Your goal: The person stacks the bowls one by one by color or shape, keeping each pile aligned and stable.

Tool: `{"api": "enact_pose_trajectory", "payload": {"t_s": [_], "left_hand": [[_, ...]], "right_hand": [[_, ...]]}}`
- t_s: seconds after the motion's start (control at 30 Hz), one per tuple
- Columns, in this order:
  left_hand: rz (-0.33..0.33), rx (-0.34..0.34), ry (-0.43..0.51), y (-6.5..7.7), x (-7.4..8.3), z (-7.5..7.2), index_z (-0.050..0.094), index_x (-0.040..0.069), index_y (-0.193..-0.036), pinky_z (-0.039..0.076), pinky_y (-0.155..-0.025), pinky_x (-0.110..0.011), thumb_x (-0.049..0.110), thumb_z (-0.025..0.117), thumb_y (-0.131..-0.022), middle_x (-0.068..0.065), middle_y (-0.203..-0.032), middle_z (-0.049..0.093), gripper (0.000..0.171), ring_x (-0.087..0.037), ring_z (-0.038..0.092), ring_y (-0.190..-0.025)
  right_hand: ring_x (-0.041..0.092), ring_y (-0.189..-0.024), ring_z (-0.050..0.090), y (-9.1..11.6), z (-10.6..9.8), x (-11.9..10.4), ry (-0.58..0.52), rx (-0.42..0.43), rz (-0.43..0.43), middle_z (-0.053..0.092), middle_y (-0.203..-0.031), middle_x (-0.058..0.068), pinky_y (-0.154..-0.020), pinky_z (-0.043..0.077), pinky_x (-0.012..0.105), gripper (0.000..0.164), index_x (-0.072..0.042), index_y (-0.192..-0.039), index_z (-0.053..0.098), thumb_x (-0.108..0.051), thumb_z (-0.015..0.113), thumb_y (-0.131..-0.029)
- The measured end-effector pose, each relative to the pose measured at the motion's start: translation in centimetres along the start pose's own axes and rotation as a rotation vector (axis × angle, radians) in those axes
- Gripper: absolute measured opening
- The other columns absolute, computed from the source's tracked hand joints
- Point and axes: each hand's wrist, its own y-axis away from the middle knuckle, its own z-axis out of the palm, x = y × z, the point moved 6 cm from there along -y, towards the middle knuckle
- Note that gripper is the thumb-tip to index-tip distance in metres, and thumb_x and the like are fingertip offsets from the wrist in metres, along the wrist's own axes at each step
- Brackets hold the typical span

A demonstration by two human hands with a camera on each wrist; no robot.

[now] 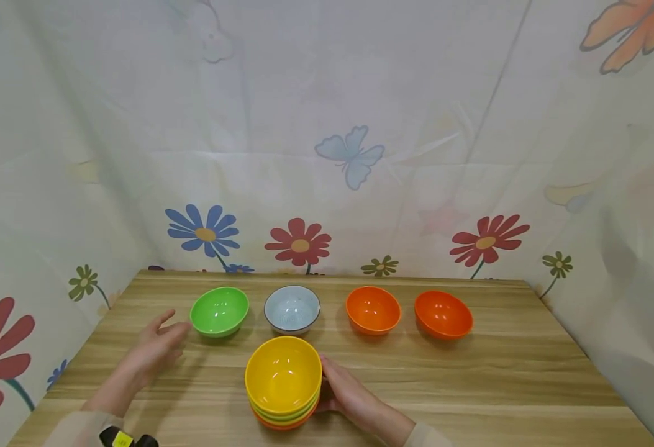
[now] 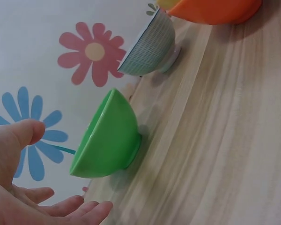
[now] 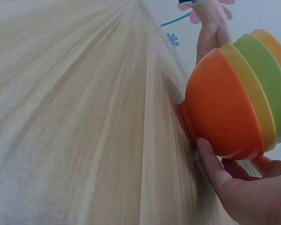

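A stack of several nested bowls [image 1: 284,377] stands near the front middle of the table, a yellow one on top. In the right wrist view its lowest bowl is orange [image 3: 220,108], with yellow and green bowls [image 3: 264,82] above. My right hand [image 1: 354,394] holds the stack from its right side, thumb and fingers spread around the lower bowls. My left hand [image 1: 156,351] is apart from the stack, fingers extended, just left of a green bowl [image 1: 219,312]. In the left wrist view that hand [image 2: 18,183] has nothing between thumb and fingers.
Behind the stack, a pale blue-grey patterned bowl [image 1: 292,309] stands right of the green one. Farther right are an orange bowl [image 1: 373,310] and a red-orange bowl [image 1: 443,315]. A flower-printed curtain [image 1: 354,205] hangs along the back edge of the wooden table [image 1: 505,372].
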Motion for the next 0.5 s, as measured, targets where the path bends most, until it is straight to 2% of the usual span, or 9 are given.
{"api": "enact_pose_trajectory", "payload": {"t_s": [0.07, 0.23, 0.5], "left_hand": [[0.000, 0.002, -0.033, -0.3, 0.4, -0.1, -0.012, 0.004, -0.145, 0.038, -0.100, -0.051, 0.037, 0.048, -0.094, -0.033, -0.146, 0.011, 0.086, -0.047, 0.022, -0.132], [-0.004, 0.028, -0.132, -1.0, 1.5, -0.3, -0.009, 0.004, -0.146, 0.049, -0.089, -0.045, 0.041, 0.051, -0.092, -0.035, -0.145, 0.008, 0.088, -0.049, 0.026, -0.129], [-0.042, 0.042, -0.218, -1.8, 2.5, -0.4, -0.004, 0.003, -0.146, 0.054, -0.079, -0.040, 0.039, 0.054, -0.091, -0.036, -0.144, 0.012, 0.088, -0.048, 0.033, -0.125]], "right_hand": [[0.024, -0.103, 0.052, 0.0, 0.0, 0.0, 0.000, -0.003, 0.000, 0.045, -0.127, 0.016, -0.081, 0.053, 0.046, 0.058, -0.001, -0.138, 0.034, -0.043, 0.025, -0.100], [0.024, -0.103, 0.052, 0.1, 0.0, 0.0, 0.007, -0.004, -0.002, 0.045, -0.127, 0.017, -0.081, 0.053, 0.046, 0.058, -0.001, -0.138, 0.034, -0.043, 0.025, -0.100], [0.025, -0.105, 0.052, 0.2, 0.0, 0.0, 0.004, -0.009, -0.007, 0.043, -0.131, 0.018, -0.081, 0.052, 0.046, 0.057, -0.001, -0.139, 0.034, -0.043, 0.025, -0.100]]}}
